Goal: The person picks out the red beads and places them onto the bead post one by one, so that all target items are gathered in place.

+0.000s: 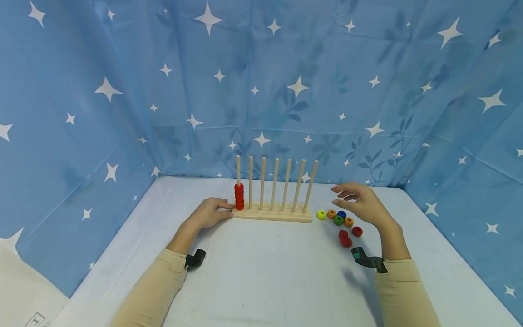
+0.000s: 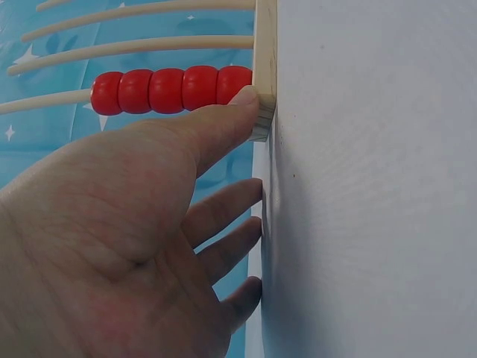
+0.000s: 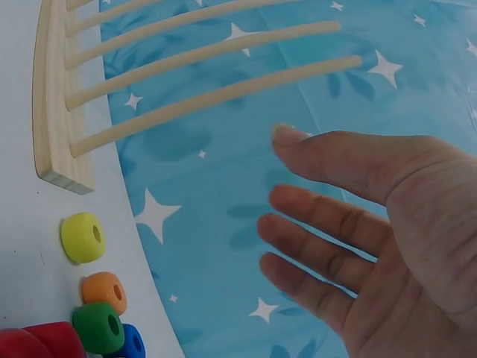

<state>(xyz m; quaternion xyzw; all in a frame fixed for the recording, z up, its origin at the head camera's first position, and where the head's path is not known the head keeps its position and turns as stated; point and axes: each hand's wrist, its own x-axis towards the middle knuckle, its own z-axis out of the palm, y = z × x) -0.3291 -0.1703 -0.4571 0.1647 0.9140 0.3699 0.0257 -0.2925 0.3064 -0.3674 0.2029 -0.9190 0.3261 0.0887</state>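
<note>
A wooden peg rack (image 1: 282, 219) with several upright dowels stands on the white table. Several red beads (image 1: 239, 196) are stacked on its leftmost peg; the other pegs are bare. My left hand (image 1: 210, 213) holds the rack's left end, thumb on the front edge beside the lowest red bead; the index finger is hidden in the left wrist view. To the right of the rack, my right hand (image 1: 361, 204) hovers above loose beads, fingers loosely bent and nothing in them. Nearest the rack lies a yellow bead (image 3: 83, 238), then an orange bead (image 3: 104, 291), a green bead (image 3: 98, 328) and a blue bead (image 3: 133, 342).
Another orange bead (image 1: 348, 222) lies beside the green one. Closer to me are a single red bead (image 1: 357, 231) and touching red beads (image 1: 345, 239). A blue star-patterned curtain (image 1: 261, 91) hangs behind and along both sides of the white table (image 1: 265, 272).
</note>
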